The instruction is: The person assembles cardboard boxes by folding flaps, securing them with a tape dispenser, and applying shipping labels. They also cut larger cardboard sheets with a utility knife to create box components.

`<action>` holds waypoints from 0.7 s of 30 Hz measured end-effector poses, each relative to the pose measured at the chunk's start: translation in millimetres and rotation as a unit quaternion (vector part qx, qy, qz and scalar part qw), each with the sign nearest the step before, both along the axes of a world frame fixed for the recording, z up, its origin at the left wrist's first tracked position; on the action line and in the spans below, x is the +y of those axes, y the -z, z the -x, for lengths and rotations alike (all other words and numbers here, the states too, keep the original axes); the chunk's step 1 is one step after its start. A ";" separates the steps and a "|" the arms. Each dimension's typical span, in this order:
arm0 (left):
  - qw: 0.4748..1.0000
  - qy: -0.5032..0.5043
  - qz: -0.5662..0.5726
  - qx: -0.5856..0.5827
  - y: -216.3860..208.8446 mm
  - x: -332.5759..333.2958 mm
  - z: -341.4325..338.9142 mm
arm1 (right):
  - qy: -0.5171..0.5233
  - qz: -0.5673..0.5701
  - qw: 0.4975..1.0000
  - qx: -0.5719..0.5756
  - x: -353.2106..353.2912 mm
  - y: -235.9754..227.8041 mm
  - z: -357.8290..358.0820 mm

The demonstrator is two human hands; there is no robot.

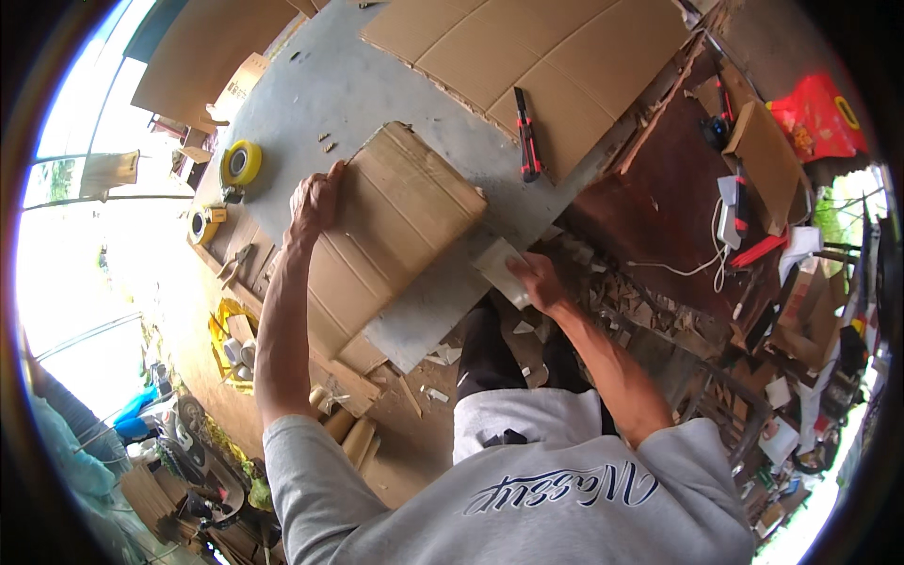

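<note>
Your left hand (318,202) is partly curled, its fingertips touching the far left edge of the brown carton (400,207); you cannot tell from here whether they pinch it. Your right hand (539,281) is closed on a pale flat piece (503,270), thumb uppermost, holding it just off the carton's right-hand corner. Your left forearm reaches up steeply, wrist bent toward the carton; your right forearm slants in toward your middle, elbow bent.

The carton lies aslant by the near left edge of the grey bench (282,122), covering part of that edge, with the bench's near corner bare beside it. Beyond its right side, a red-and-black cutter (527,137) rests against the big cardboard sheet (546,47) that covers the bench's far right part. At the left edge sits a yellow tape roll (242,163); a second roll (201,227) lies just outside that edge, near pliers (235,266).
</note>
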State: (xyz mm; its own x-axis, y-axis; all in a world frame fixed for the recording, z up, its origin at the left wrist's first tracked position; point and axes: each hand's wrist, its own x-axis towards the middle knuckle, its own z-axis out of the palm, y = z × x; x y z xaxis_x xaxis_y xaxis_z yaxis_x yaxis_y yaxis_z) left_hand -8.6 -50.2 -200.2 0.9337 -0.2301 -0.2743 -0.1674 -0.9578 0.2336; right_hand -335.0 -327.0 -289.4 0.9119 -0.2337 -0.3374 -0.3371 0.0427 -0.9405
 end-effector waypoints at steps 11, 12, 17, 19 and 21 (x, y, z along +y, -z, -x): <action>0.998 0.055 0.019 -0.010 98.6 -3.9 43.7 | -0.004 0.009 1.000 -0.007 -12.6 -13.6 -29.6; 0.995 0.043 0.085 -0.018 97.7 -13.8 68.5 | -0.029 0.032 0.999 0.001 -21.2 -8.4 -23.7; 0.916 0.267 0.291 0.068 -15.2 -76.1 144.8 | -0.043 0.000 0.999 -0.005 -44.4 -17.0 -14.0; 0.939 0.241 0.234 0.072 -15.3 -91.6 157.7 | -0.062 0.028 0.998 0.014 -46.3 -19.5 -4.9; 0.950 0.212 0.216 0.078 -24.2 -99.5 160.3 | -0.078 0.123 0.989 0.038 -46.2 -24.8 12.2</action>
State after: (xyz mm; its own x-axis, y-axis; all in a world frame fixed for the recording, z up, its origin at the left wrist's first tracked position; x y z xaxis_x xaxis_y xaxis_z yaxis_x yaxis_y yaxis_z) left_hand -168.9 -149.7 -176.0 0.6872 -0.6995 -0.1961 -0.4484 -0.6207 0.6431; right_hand -347.2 -373.3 -264.6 0.9176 -0.1759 -0.3564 -0.3913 -0.2429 -0.8876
